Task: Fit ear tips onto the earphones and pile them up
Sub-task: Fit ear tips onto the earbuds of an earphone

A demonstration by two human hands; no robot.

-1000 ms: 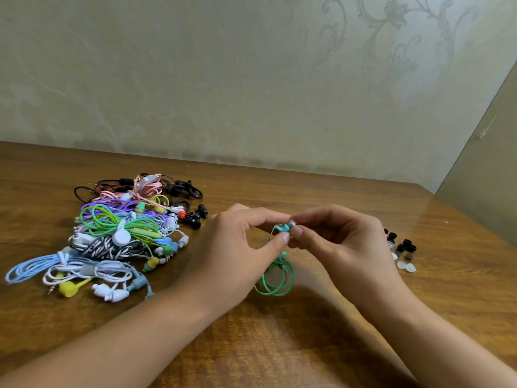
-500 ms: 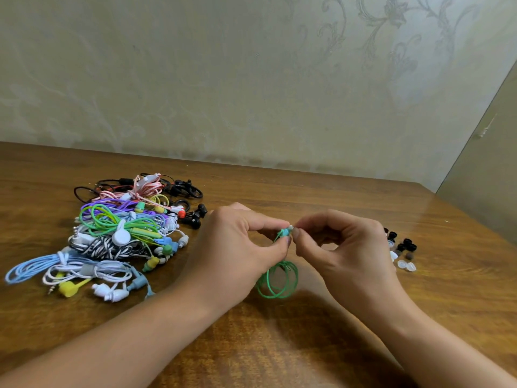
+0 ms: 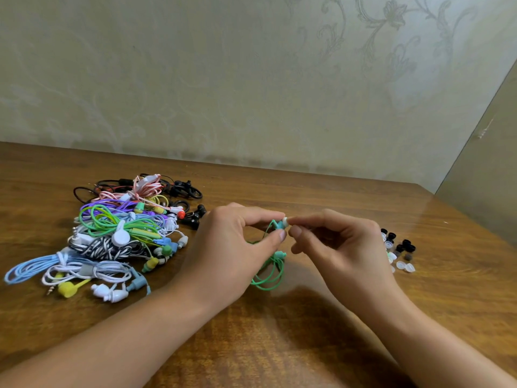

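My left hand (image 3: 232, 247) pinches a teal-green earbud (image 3: 279, 224) between forefinger and thumb, above the table. A white ear tip (image 3: 285, 220) sits on the bud's end. My right hand (image 3: 338, 245) is just to its right, thumb and forefinger tips close to the tip; whether they touch it I cannot tell. The green cable (image 3: 268, 273) hangs in a coil below, with the second bud (image 3: 279, 254) dangling. A pile of coloured earphones (image 3: 117, 233) lies to the left. Loose black and clear ear tips (image 3: 400, 252) lie to the right.
The wooden table (image 3: 279, 345) meets a patterned wall at the back. Its right edge runs diagonally past the loose tips, beside a plain panel (image 3: 486, 175).
My right fingers have drawn slightly back from the bud, and the white tip now shows on its end. Both hands stay in the same place.
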